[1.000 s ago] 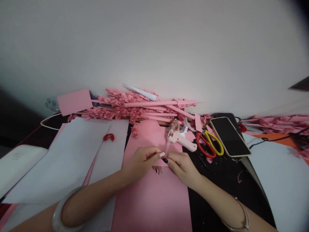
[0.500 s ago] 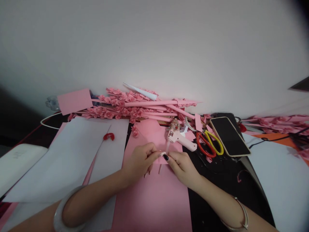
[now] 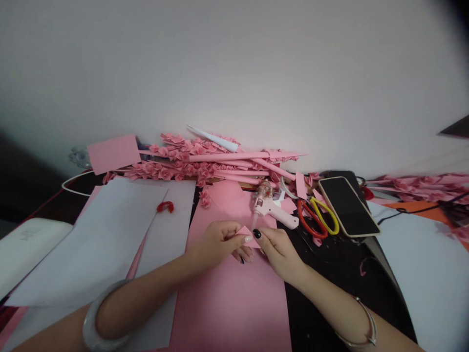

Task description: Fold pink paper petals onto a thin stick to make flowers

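Observation:
Between my two hands is a small folded piece of pink paper (image 3: 243, 231). My left hand (image 3: 216, 243) is closed and pinches its left side between thumb and fingers. On the other side my right hand (image 3: 280, 252) pinches the paper's right end, with the thumb on top; its other fingers are partly hidden. Both hands are above a large pink sheet (image 3: 234, 308). Just behind them lies a pale pink glue gun (image 3: 280, 213), its nozzle pointing toward my hands.
Scissors with red and yellow handles (image 3: 311, 222) and a phone (image 3: 350, 206) lie to the right. Pink paper flowers on stems (image 3: 176, 168) are piled along the wall. White sheets (image 3: 91, 239) cover the left side, with a red curved piece (image 3: 165, 207) on them.
The paper between my hands has turned and now shows a flat pink face. My fingertips have shifted slightly apart, and the left fingers have curled underneath.

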`<state>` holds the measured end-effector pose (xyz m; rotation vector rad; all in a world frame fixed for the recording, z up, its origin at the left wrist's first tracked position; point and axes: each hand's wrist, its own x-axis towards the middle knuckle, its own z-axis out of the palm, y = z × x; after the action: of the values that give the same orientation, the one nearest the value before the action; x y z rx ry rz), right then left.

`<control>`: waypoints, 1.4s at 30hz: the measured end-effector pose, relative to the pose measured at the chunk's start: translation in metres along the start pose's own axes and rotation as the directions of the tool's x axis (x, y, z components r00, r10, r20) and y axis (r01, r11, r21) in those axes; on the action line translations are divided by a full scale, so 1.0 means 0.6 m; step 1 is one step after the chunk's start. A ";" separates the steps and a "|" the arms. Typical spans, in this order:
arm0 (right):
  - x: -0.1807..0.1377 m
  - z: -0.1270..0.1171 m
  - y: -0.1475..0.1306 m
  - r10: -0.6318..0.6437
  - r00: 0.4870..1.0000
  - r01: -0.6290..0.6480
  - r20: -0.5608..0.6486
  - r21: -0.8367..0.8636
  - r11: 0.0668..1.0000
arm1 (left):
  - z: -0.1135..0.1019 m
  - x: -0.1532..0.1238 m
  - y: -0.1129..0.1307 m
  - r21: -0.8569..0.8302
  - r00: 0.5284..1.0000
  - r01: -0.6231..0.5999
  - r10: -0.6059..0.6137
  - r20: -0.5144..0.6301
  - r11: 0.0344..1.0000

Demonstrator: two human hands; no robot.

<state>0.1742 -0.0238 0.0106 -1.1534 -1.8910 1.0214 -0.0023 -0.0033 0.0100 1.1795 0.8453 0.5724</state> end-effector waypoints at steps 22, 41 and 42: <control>0.010 -0.010 0.012 0.087 0.996 -0.088 0.021 0.413 0.906 | -0.025 0.010 0.006 -0.085 0.984 0.080 -0.065 0.164 0.993; 0.017 -0.008 0.009 0.023 0.999 -0.032 0.034 0.299 0.954 | -0.023 0.007 0.008 0.052 0.955 0.121 -0.130 0.268 0.991; 0.018 -0.007 0.009 0.022 0.999 -0.029 0.026 0.301 0.953 | -0.024 0.006 0.008 0.052 0.953 0.122 -0.132 0.273 0.991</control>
<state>0.1761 -0.0113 0.0092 -0.9929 -1.6679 1.2908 -0.0115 0.0090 0.0116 1.1940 0.6874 0.2800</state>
